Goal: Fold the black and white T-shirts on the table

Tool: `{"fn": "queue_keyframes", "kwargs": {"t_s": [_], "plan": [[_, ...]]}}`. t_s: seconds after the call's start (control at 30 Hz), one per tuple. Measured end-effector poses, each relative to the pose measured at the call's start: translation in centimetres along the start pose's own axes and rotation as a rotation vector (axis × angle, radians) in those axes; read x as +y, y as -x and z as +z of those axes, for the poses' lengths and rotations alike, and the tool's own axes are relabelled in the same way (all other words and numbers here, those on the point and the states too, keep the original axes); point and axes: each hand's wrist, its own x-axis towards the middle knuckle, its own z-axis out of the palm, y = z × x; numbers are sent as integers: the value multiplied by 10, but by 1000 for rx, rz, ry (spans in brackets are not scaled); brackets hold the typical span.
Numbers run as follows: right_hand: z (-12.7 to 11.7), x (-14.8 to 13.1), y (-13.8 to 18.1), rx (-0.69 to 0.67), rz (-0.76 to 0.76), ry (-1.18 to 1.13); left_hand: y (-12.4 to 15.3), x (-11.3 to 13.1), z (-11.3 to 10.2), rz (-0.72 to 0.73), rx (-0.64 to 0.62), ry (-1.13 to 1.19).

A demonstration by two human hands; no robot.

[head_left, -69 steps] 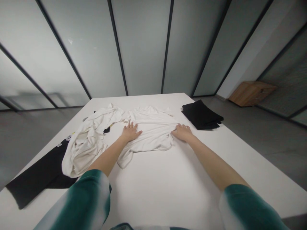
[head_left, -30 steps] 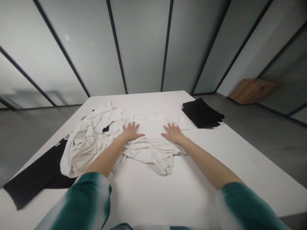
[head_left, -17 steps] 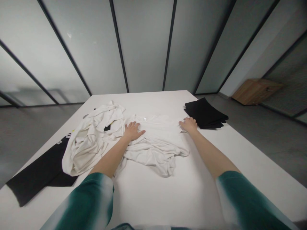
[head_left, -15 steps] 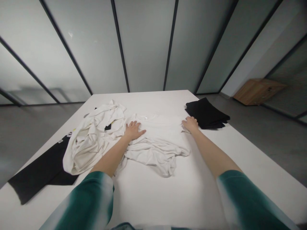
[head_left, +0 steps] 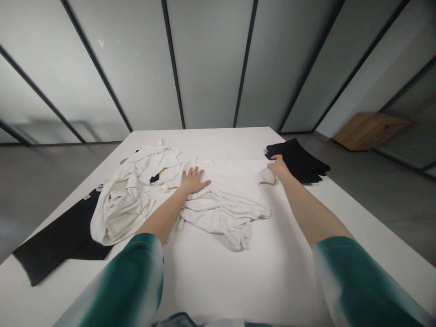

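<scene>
A white T-shirt (head_left: 231,181) lies on the table, its collar toward the far side and its lower part bunched in wrinkles nearer me. On its left part my left hand (head_left: 193,180) rests flat with the fingers spread. My right hand (head_left: 279,166) has its fingers closed on the edge of the shirt's right sleeve, which is pulled out to the side. Just beyond that hand sits a stack of folded black cloth (head_left: 298,159). Left of the shirt is a crumpled heap of white cloth (head_left: 126,200).
A black garment (head_left: 61,243) with white marks lies at the table's left side, partly under the white heap. The white table (head_left: 211,281) spans the view. Frosted glass panels (head_left: 207,59) stand behind it. A wooden cabinet (head_left: 368,131) is on the floor at right.
My right hand has moved a little right and away from me, drawing the sleeve outward and straightening the shirt's upper edge. My left hand stays spread on the shirt. The view has shifted slightly.
</scene>
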Motion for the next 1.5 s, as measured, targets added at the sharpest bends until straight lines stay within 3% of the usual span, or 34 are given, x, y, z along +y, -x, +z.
{"fn": "queue_keyframes", "kwargs": {"t_s": [0.13,0.2,0.33,0.43,0.53,0.7,0.83,1.13,1.3,1.4,1.5], "plan": [[-1,-23,14,76,-275,217,0,0,0,0,5,-6],[2,-41,22,8,-348,171,1,0,-1,5,8,-12],[8,-68,30,-266,-379,-364,2,0,-2,9,2,-11],[12,-70,33,-253,-323,-620,2,0,-1,15,12,-2],[22,-57,43,-217,-357,-405,1,0,-1,11,5,13],[48,-24,81,-313,-633,243,0,-1,0,3,-8,14],[58,-11,97,-355,-648,490,0,-1,-1,9,-18,0],[45,1,64,-331,-560,514,-15,19,-4,68,24,15],[42,-3,58,-307,-473,460,-10,24,-8,83,242,98],[40,-15,65,-219,-497,410,0,13,-20,-11,366,144],[41,-23,83,-196,-657,346,7,-13,-33,-189,424,154]]}}
